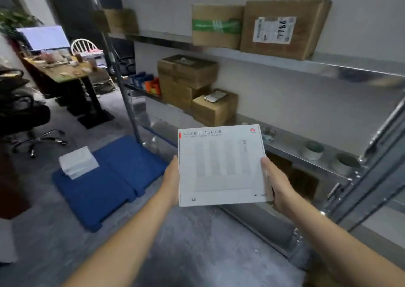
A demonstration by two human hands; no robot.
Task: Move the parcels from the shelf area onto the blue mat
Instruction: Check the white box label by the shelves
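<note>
**Parcel in both hands, mid-carry from shelf to mat**

Parcel in hand: flat white square cardboard box (pixel 222 166), held face-up out in front of me, clear of the steel shelf rack (pixel 306 65) on the right and not yet over the blue foam floor mat (pixel 114 177), which lies on the grey floor to the near left. My left hand (pixel 172 179) grips the box's left edge, my right hand (pixel 277 183) clamps the right edge, fingers underneath I judge, thumb showing at the rim. Two-sided grip makes sense: box is wide and thin, so edge holds keep it level.

Readable print: top line partly legible, "BE3 Pro" among Chinese characters, red logo top right corner, red tab top left, "HarmonyOS" bottom right as best I can read. Faint router picture on the lid.

One white plastic-wrapped parcel (pixel 77 163) already sits on the mat's far left corner. Still shelved: brown carton with green tape (pixel 215 27) and brown carton with a white shipping label (pixel 282 27) reading "9844" or similar handwritten, top shelf; stacked brown cartons (pixel 188 78) on the middle shelf, farther away.

Task early, I judge; next is a swing left and down to the mat.
</note>
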